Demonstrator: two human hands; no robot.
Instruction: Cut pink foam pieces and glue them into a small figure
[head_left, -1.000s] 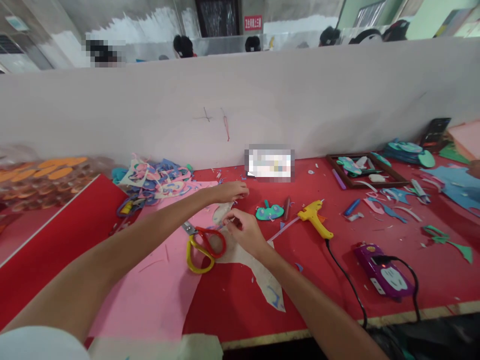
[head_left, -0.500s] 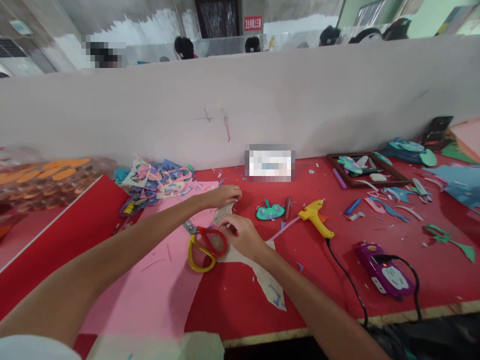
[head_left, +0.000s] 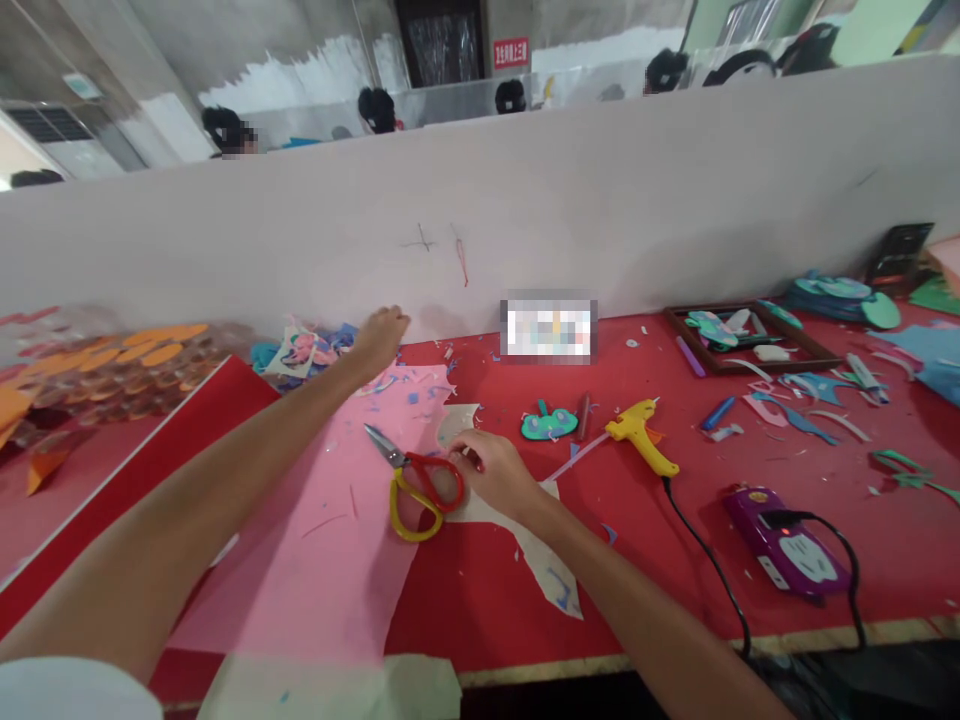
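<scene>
My left hand (head_left: 382,338) is held above the pile of foam scraps (head_left: 304,350) near the white partition. Its fingers are curled together, and what they hold, if anything, is hidden. My right hand (head_left: 491,470) rests over a cream offcut (head_left: 551,580), its thumb and fingers closed; I cannot make out anything between them. Just left of it lie scissors (head_left: 420,495) with one red and one yellow handle, blades apart, on a pink foam sheet (head_left: 315,560). A green foam piece with spots (head_left: 550,424) lies beyond my right hand, beside a reddish-brown stick (head_left: 584,415).
A yellow glue gun (head_left: 643,437) lies to the right, its cord running past a purple power bank (head_left: 787,545). Behind are a brown frame (head_left: 817,362) with foam bits and stacked teal pieces (head_left: 844,300). Orange discs (head_left: 154,350) fill the left. A white partition (head_left: 315,230) closes the back.
My left hand has moved left and away, from beside my right hand to the scrap pile. My right hand stays near the scissors. The view has shifted slightly.
</scene>
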